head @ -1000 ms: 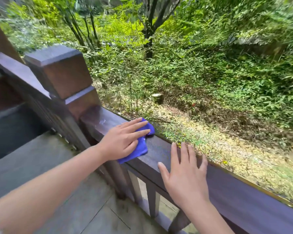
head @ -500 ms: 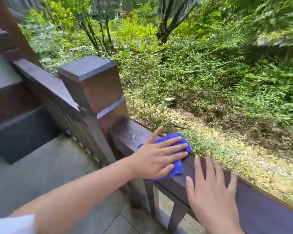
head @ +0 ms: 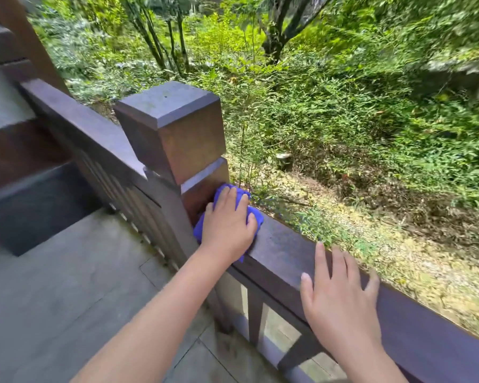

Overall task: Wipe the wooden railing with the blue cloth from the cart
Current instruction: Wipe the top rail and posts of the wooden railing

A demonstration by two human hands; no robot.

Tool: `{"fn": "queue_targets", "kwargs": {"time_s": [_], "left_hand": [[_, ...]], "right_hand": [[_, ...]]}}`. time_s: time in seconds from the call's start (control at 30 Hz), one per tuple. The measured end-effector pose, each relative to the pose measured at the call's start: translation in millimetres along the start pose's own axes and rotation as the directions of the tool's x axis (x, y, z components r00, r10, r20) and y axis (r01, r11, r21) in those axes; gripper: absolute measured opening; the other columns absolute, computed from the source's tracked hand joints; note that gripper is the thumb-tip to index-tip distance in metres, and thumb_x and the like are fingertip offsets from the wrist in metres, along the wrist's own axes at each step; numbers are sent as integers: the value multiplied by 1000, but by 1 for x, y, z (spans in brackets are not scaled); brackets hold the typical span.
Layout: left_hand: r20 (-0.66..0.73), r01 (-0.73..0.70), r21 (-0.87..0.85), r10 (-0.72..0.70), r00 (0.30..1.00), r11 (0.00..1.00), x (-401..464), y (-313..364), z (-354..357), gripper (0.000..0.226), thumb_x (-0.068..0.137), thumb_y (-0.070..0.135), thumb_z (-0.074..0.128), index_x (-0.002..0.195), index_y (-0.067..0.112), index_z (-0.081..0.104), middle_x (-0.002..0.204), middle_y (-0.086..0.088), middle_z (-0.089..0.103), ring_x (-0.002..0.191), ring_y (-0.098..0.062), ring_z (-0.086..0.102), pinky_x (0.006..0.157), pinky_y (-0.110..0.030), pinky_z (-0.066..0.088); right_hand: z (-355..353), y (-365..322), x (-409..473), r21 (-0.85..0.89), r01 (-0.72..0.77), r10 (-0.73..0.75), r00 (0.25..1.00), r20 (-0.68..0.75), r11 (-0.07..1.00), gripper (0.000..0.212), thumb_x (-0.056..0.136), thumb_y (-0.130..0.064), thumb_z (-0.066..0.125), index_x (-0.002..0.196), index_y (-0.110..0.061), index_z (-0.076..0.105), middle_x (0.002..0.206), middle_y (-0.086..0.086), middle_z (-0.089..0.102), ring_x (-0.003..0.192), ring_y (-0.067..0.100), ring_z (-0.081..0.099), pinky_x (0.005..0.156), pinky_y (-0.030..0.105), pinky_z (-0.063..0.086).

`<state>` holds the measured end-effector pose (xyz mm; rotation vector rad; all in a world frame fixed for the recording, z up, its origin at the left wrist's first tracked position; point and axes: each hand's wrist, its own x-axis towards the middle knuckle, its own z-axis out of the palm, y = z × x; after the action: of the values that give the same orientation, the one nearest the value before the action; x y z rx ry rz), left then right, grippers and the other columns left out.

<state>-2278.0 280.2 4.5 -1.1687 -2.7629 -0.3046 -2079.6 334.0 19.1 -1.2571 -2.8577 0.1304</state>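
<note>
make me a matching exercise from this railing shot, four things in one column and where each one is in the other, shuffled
Things:
1. blue cloth
2. left hand
3. right hand
4. square post cap

Places:
A. spread flat on the bare rail top, nearer the camera
B. standing above the rail at the corner
C. pressed down on the cloth
D. bunched on the wooden railing against the base of the post

Pairs: 1-D, 2-C, 3-A, 4-B
</note>
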Motion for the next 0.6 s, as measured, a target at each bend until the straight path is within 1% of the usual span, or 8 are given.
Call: {"fn": "queue_targets", "kwargs": {"time_s": [0.13,0.23,0.3,0.37,0.4,0.47,0.53,0.6], "left_hand": [[-8,140,-32,-140,990,990,-14,20,-1,52,91,31,35,138,10,31,152,-18,24,142,-26,16,104,-47,30],[46,150,-95,-146,988,984,-23,27,-4,57,89,27,35,141,6,26,155,-18,16,144,-25,9,109,-49,25],[109,68,-154,-52,993,986,-27,16,-10,63,87,20,36,145,5,13,157,-17,1,145,-25,-2,116,-46,14],[149,-53,-221,87,985,974,-29,-6,-23,71,84,13,39,145,4,5,157,-15,-7,145,-24,-9,119,-40,5],[144,-137,-207,169,975,969,-30,-19,-29,73,82,12,41,145,4,5,157,-14,-8,145,-24,-8,120,-39,5],[148,-298,-98,310,939,950,-31,-43,-39,73,81,16,46,145,5,12,158,-13,-2,145,-23,-2,120,-38,9],[198,-366,-47,368,908,929,-27,-57,-44,69,85,22,51,144,6,17,158,-11,7,145,-20,6,118,-31,10],[244,-387,-33,383,891,922,-20,-61,-47,69,88,25,53,144,8,18,157,-8,10,145,-17,9,116,-26,10]], "right_hand": [[3,4,1,8,25,-25,1000,-16,1000,69,83,-44,13,137,-10,38,139,17,48,128,32,44,103,63,30],[8,7,1,14,45,-45,998,33,999,64,90,-48,8,145,-17,15,154,10,23,142,25,19,112,59,15],[7,10,4,72,72,-75,997,34,995,61,93,-49,17,146,-22,3,158,5,7,145,21,5,115,56,7],[0,5,7,95,162,-161,987,-18,982,65,92,-49,28,146,-24,3,159,4,4,146,20,2,116,53,4],[-4,-2,10,106,246,-239,968,-72,963,66,91,-48,35,146,-23,7,158,4,7,146,21,4,116,50,5],[-8,-24,17,148,426,-408,903,-135,893,67,90,-43,45,145,-20,16,157,4,13,145,21,8,117,44,8],[-6,-53,27,148,535,-525,845,-105,832,67,90,-39,48,145,-17,17,157,5,13,145,21,10,118,40,10],[-1,-74,37,137,558,-560,828,-28,818,66,91,-33,47,145,-13,13,157,7,12,144,20,13,117,37,15]]}}
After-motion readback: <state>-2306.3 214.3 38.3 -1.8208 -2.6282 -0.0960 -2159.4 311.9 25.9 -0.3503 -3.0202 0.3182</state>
